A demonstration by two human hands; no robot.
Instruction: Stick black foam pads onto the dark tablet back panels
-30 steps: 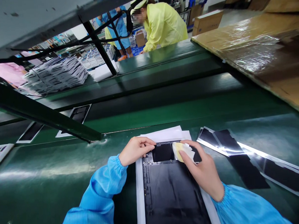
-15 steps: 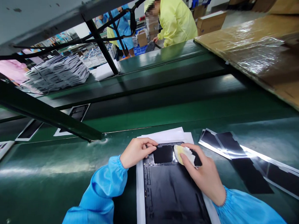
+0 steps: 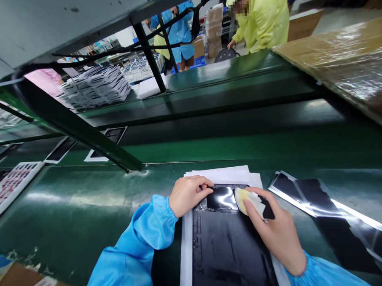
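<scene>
A black device panel [image 3: 227, 247] lies on white paper sheets [image 3: 222, 175] on the green bench. My left hand [image 3: 188, 196] is closed, its fingertips pinching the panel's top left corner beside a glossy black patch [image 3: 223, 198]. My right hand [image 3: 277, 236] presses a small yellow and white pad [image 3: 244, 197] onto the panel's top right part, fingers closed on it.
Black film strips with shiny edges [image 3: 327, 213] lie to the right. A green conveyor [image 3: 210, 146] runs behind, carrying panels on white sheets [image 3: 107, 142]. Stacks of parts [image 3: 96, 86] sit beyond. A person in yellow [image 3: 261, 17] and one in blue [image 3: 179, 29] stand opposite. Wrapped cardboard [image 3: 342, 56] lies right.
The view has shifted left and down a little. My right hand has slid the pad slightly along the panel's top. The person in yellow has moved to the right.
</scene>
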